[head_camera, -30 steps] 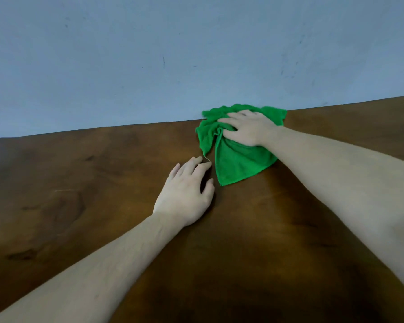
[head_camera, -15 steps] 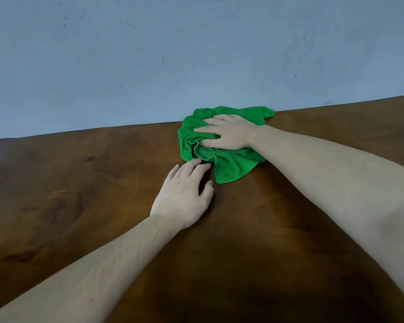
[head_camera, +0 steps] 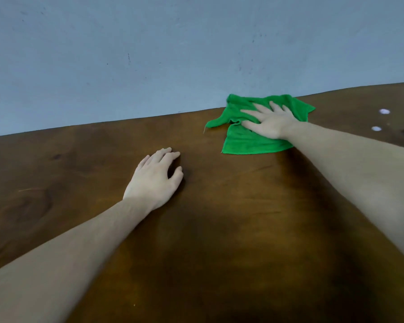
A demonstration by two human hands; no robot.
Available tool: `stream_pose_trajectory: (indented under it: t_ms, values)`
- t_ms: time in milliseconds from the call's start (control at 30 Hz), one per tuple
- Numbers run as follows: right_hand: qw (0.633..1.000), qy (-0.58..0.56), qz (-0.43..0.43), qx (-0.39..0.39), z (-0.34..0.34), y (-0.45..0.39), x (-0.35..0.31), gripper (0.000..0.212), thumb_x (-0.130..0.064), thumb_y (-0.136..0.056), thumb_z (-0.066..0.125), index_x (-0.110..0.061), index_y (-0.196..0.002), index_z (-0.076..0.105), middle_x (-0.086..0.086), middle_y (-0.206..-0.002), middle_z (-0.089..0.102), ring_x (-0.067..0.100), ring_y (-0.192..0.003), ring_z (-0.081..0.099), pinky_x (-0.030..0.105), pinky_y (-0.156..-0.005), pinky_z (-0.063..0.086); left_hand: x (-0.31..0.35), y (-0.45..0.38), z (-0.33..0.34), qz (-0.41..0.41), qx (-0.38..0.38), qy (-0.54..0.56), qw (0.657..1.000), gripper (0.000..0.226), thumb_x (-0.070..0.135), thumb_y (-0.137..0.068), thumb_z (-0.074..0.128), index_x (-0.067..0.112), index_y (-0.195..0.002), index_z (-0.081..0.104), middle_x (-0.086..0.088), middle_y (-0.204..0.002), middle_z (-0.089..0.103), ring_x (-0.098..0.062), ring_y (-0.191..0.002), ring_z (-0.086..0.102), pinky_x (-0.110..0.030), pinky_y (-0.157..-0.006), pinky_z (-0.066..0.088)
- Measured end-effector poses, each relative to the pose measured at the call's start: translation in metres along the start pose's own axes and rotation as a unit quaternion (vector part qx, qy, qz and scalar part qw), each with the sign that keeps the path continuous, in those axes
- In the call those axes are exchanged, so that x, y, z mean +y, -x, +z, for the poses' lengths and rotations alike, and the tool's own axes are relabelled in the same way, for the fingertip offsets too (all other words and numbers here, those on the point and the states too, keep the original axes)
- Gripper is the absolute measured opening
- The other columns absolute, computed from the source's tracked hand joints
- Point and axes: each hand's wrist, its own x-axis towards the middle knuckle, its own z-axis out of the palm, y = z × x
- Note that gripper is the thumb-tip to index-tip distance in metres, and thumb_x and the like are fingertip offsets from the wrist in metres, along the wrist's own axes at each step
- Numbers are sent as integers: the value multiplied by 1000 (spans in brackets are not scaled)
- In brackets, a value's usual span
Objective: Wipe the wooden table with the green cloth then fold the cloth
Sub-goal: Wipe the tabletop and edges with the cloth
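1. Head view: the green cloth (head_camera: 247, 141) lies rumpled on the wooden desk (head_camera: 219, 229), at its far edge where the wood meets the pale blue wall (head_camera: 149, 54), right of centre.
2. My right hand (head_camera: 269, 122) lies flat on top of the cloth, palm down, fingers (head_camera: 250, 111) spread wide and pointing left; the grip is open and pressing, not closed around the fabric.
3. One corner of the cloth sticks out to the left past my fingertips, and a flatter part spreads toward me below my palm.
4. My left hand (head_camera: 155, 178) rests palm down on the bare wood, well apart from the cloth, nearer to me and to the left; its grip holds nothing, fingers loosely together.
5. Both forearms are bare and reach in from the lower corners.
6. Two small white spots (head_camera: 380, 120) lie on the desk to the right of the cloth; I cannot tell what they are.
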Motion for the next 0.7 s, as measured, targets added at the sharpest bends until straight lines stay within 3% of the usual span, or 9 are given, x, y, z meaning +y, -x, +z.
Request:
stream_pose_trajectory:
  t_ms: [167,333,567,700]
  values:
    - [1000,9,0,3,16,64,-24,74,-84,-90,9,-53,-157,4,-8,-171,-2,35,-156,-3,60,-123,-3,4,4,-4,7,9,15,1000,48,48,-100,41,32,-146,44,5,-157,36,-16,-146,30,-39,-122,17]
    - [998,14,-64,6,32,145,-60,81,-83,-90,8,-43,-160,1,-2,-171,-3,29,-157,-6,56,-124,-3,12,19,-9,13,9,6,1000,44,46,-101,42,35,-143,50,9,-155,40,-16,-144,34,-41,-118,29]
    - [986,22,-167,8,52,265,-66,82,-82,-90,10,-41,-161,7,-7,-171,-1,20,-157,-7,49,-126,-4,43,85,4,72,-48,-14,996,57,54,-101,29,34,-154,31,4,-163,23,-20,-151,16,-47,-122,12]
    - [989,-1,-144,15,56,306,-42,66,-74,-96,16,-48,-157,13,-14,-170,3,13,-157,-3,43,-127,-3,63,142,10,102,-57,-19,993,59,57,-100,29,35,-155,25,8,-164,18,-16,-152,11,-45,-122,6]
